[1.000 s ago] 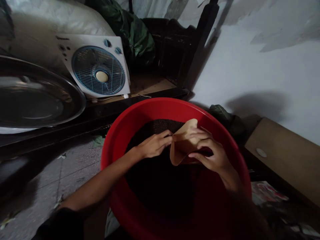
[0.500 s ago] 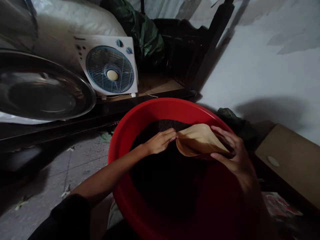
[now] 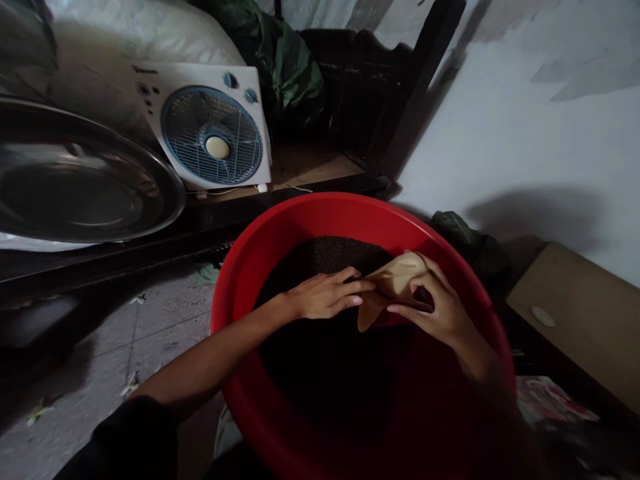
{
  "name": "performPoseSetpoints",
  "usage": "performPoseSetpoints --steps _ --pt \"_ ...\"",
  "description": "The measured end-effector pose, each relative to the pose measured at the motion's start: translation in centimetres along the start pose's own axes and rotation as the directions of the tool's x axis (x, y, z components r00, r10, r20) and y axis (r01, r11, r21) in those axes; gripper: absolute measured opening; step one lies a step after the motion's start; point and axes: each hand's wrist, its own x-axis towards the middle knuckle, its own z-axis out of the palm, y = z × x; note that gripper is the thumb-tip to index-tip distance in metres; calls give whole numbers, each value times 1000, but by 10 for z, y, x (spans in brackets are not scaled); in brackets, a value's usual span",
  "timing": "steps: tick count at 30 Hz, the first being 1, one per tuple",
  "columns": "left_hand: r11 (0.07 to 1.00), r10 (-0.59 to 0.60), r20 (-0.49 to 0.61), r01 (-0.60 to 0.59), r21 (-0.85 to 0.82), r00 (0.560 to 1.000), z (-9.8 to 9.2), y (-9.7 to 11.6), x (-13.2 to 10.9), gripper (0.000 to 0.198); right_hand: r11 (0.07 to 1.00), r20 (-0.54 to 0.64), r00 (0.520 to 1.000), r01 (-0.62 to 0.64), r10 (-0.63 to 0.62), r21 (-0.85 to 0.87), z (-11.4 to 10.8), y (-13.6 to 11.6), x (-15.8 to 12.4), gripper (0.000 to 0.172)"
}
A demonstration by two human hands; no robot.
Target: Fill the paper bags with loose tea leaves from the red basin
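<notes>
A tan paper bag (image 3: 400,275), its mouth partly open, is above the dark granular material (image 3: 345,255) in a large red tub (image 3: 300,210). My right hand (image 3: 440,303) grips the bag from the right, thumb in front and fingers curled over its edge. My left hand (image 3: 330,293) reaches in from the left with its fingers slightly apart, the tips against or just beside the bag's left edge. Shadow hides most of the tub's near interior, and the bag's inside is only partly visible.
Behind the tub, a white box fan (image 3: 210,127) stands on a low ledge beside a large metal basin (image 3: 75,180). A green cloth bundle (image 3: 295,73) lies behind. To the right are a brown cardboard box (image 3: 575,320) and a white wall (image 3: 565,140).
My left fingers have loosened from their pinch on the bag's left edge and spread. My right hand has moved leftward and closed further around the bag, whose mouth has narrowed and folded.
</notes>
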Motion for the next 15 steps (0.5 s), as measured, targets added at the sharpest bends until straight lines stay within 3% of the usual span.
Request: performPoseSetpoints --steps 2,4,6,7,8,10,13,14,15 --pt "998 -29 -59 26 -54 998 -3 -3 2 51 1000 -27 999 -18 18 10 0 5 0 35" --pt "989 -136 -175 122 -89 975 -8 -12 3 52 998 -52 996 -65 66 19 1 7 -1 36" --pt "945 -328 -227 321 -68 917 -13 -26 3 49 995 -59 993 -101 103 26 2 5 -1 36" --pt "904 -424 -189 427 -25 886 -14 -35 2 47 994 -55 992 -109 110 31 3 4 -1 36" --pt "857 -508 -103 514 41 855 -12 -44 1 44 994 -49 993 -106 108 38 4 2 -1 35" --pt "782 -622 184 590 200 761 -2 -58 -5 47 995 -36 995 -87 89 48 6 -3 1 33" --pt "749 -633 587 591 299 506 31 -63 -12 96 995 -28 996 -86 87 47 7 -6 3 33" --pt "751 -609 662 587 304 436 44 -61 -13 110 994 -22 995 -99 100 44 7 -6 4 33" --pt "757 -590 697 580 300 409 57 -58 -14 122 992 -19 993 -116 117 43 8 -5 4 34"
